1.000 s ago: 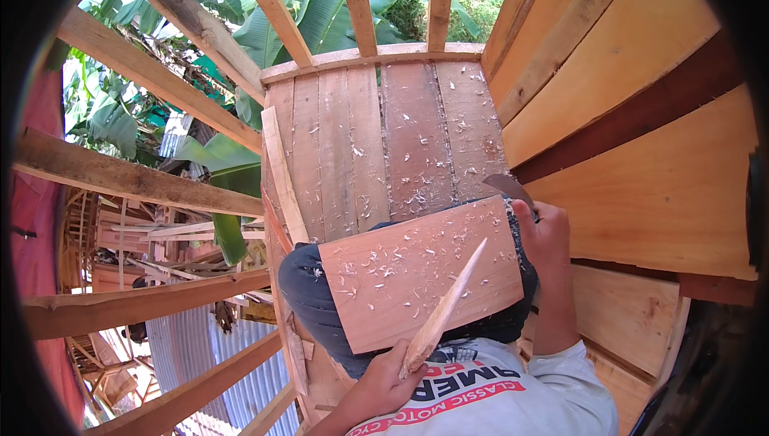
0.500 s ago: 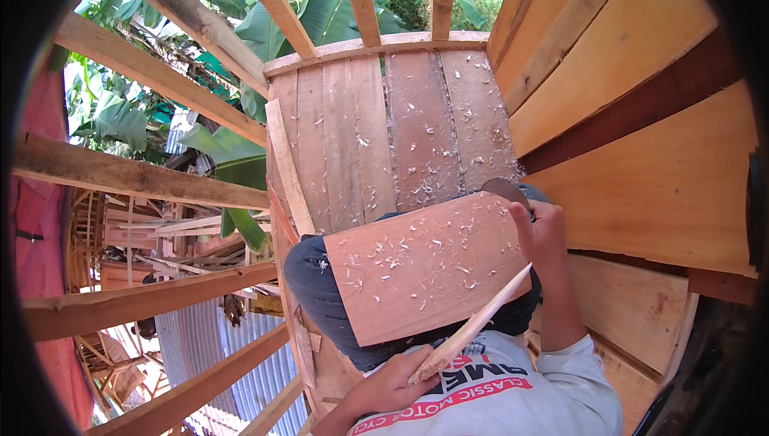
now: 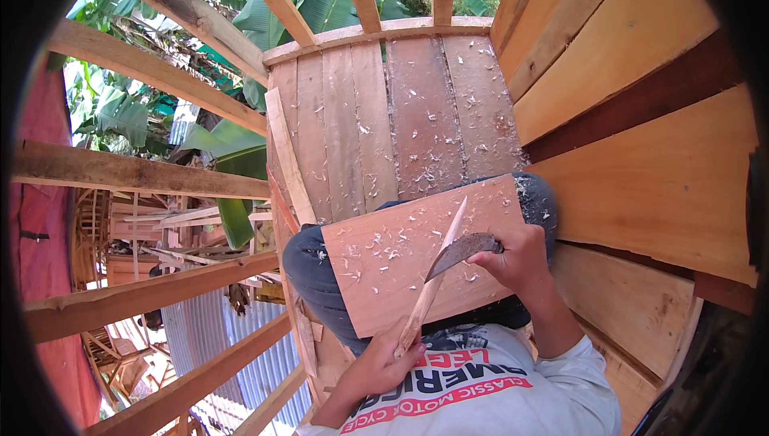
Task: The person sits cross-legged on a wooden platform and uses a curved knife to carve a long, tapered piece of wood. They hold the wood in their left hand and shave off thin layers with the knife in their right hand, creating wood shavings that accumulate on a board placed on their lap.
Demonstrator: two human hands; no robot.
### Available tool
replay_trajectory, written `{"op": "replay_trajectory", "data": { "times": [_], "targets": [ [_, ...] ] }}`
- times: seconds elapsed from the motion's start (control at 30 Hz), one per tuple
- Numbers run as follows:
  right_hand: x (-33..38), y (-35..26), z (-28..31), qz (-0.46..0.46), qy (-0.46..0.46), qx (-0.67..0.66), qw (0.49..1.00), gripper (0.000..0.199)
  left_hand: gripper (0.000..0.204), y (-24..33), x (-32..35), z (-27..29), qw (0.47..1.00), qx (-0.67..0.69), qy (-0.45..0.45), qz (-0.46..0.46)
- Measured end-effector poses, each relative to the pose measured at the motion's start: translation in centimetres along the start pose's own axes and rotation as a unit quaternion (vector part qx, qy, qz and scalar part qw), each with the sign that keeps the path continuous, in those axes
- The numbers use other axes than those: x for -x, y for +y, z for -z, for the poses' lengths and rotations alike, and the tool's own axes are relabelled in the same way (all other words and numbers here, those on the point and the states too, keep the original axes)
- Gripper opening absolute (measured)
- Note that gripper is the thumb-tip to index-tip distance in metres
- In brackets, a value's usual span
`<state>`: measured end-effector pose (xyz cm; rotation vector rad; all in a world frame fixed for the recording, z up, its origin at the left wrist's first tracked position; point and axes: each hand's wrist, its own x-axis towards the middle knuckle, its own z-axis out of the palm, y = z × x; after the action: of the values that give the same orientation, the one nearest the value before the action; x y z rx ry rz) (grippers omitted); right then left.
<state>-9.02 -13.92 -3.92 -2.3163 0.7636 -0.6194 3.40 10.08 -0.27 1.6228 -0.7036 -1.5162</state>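
Note:
My left hand is closed round the thick lower end of a pale pointed stick, which slants up and away over my lap. In my right hand is a curved, dark-bladed knife, its handle hidden in my fist. The blade lies across the middle of the stick, seemingly touching it. Beneath both rests a reddish-brown wooden board laid over my thighs. Curled pale shavings are scattered on the board.
Plank flooring strewn with shavings stretches ahead of my knees. Wooden wall boards rise close on my right. To the left stand spaced timber bars, with corrugated metal sheets and banana leaves beyond them.
The knife has come from the board's right edge leftward onto the stick. The stick has swung to a steeper angle, its tip now farther left and away from me.

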Motion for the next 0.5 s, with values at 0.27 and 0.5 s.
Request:
{"op": "replay_trajectory", "data": {
  "times": [0.27, 0.5],
  "targets": [
    [-2.6, 4.4, 1.6, -0.204, 0.096, -0.087, 0.970, 0.065, 0.016, 0.4, 0.1, -0.8, 0.984, -0.053, -0.142, -0.090],
    [-0.2, 0.3, 1.3, -0.096, -0.051, -0.126, 0.986, 0.059, 0.012, 1.6, -0.4, 1.6, 0.996, 0.067, 0.035, 0.046]
  ]
}}
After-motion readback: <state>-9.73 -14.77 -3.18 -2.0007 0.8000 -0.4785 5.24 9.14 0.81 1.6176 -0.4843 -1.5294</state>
